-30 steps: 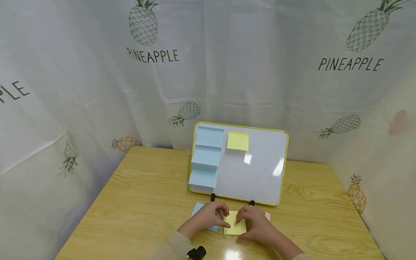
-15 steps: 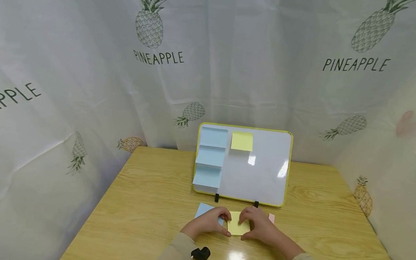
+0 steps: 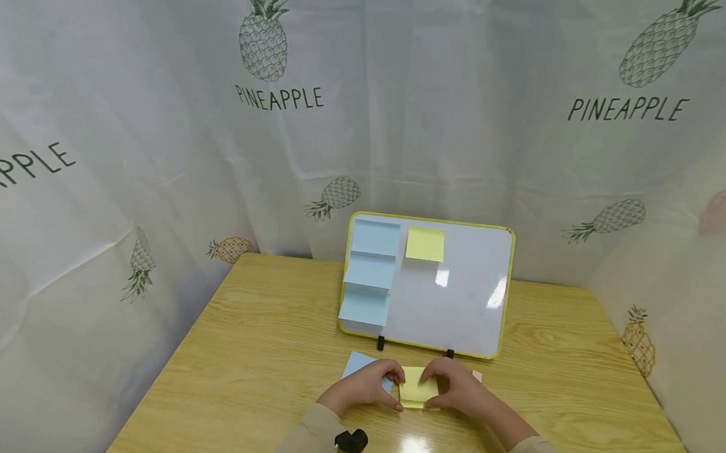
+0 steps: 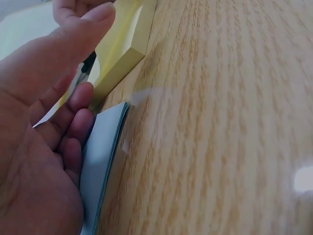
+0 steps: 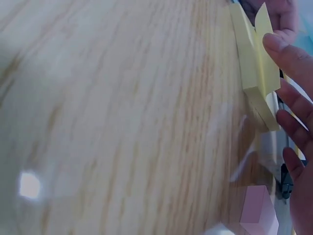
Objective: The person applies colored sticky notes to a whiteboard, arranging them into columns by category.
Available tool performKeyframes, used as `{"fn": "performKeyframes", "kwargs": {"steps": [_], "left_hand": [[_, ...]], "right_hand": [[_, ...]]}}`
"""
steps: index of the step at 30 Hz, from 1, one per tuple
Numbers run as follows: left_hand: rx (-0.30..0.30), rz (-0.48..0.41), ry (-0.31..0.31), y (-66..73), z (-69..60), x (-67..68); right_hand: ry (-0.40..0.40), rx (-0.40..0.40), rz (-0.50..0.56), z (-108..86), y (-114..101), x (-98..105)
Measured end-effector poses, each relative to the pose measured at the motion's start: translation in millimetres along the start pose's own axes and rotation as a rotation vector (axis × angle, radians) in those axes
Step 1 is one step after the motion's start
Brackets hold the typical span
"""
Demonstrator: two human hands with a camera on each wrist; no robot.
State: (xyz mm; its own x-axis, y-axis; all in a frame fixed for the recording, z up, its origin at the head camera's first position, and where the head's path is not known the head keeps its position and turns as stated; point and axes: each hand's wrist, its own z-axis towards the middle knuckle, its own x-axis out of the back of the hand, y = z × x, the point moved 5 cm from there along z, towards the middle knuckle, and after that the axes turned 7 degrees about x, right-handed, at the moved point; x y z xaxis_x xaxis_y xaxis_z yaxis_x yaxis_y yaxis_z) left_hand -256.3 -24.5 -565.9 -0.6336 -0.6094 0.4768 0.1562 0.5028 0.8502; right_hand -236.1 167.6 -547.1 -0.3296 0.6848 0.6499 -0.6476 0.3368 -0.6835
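A yellow sticky note pad [image 3: 413, 405] lies on the table between both hands. Its top yellow sticky note [image 5: 267, 58] is bent up from the near edge, as the right wrist view shows. My right hand [image 3: 464, 390] holds this raised note, thumb on its near face and fingers behind. At the pad's left side, my left hand [image 3: 363, 385] curls its fingers and thumb around the edge. Beside and partly under the left hand is a blue sticky note pad [image 4: 103, 152]. A pink pad [image 5: 255, 208] sits to the right, mostly hidden by the right hand in the head view.
Behind the hands a yellow-framed whiteboard [image 3: 457, 313] leans on black feet [image 3: 381, 343]. Its left column bears blue sticky notes [image 3: 369, 271], and one yellow note [image 3: 426, 244] is stuck at the top beside them. A pineapple-print curtain [image 3: 436, 121] surrounds the wooden table [image 3: 257, 358].
The near edge of the top yellow note has come up from the pad with the right hand. My left hand has shifted slightly nearer, then stayed at the pad's side.
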Motion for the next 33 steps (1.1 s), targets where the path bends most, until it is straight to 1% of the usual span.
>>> {"fn": "performKeyframes", "kwargs": {"steps": [2,5,8,12,15,17,20,24,30,33], "left_hand": [[-0.001,-0.012,0.004,-0.2,0.9,0.0],[-0.012,-0.025,0.014,-0.1,2.4,-0.5],[-0.029,-0.021,0.032,0.3,3.9,-1.3],[-0.048,-0.018,0.056,0.0,5.8,-2.9],[-0.051,-0.027,0.067,-1.2,7.1,-4.2],[-0.053,-0.032,0.076,-1.0,7.0,-4.3],[-0.044,-0.046,0.086,-0.6,6.7,-4.6],[-0.027,-0.038,0.105,-0.9,8.4,-6.2],[-0.037,0.006,0.143,1.4,8.2,-7.0],[-0.039,0.005,0.153,3.1,6.2,-6.9]], "right_hand": [[-0.008,-0.046,0.056,0.1,1,1],[-0.011,-0.099,0.093,-0.4,1,2],[-0.014,-0.131,0.119,-1.4,2,3],[-0.02,-0.173,0.183,-3.5,2,3],[-0.013,-0.203,0.226,-4.6,4,3],[-0.001,-0.211,0.24,-4.9,5,3],[0.028,-0.213,0.229,-4.9,8,4],[0.09,-0.221,0.233,-5.5,10,5],[0.174,-0.239,0.312,-6.6,13,6],[0.196,-0.221,0.349,-7.0,14,7]]}}
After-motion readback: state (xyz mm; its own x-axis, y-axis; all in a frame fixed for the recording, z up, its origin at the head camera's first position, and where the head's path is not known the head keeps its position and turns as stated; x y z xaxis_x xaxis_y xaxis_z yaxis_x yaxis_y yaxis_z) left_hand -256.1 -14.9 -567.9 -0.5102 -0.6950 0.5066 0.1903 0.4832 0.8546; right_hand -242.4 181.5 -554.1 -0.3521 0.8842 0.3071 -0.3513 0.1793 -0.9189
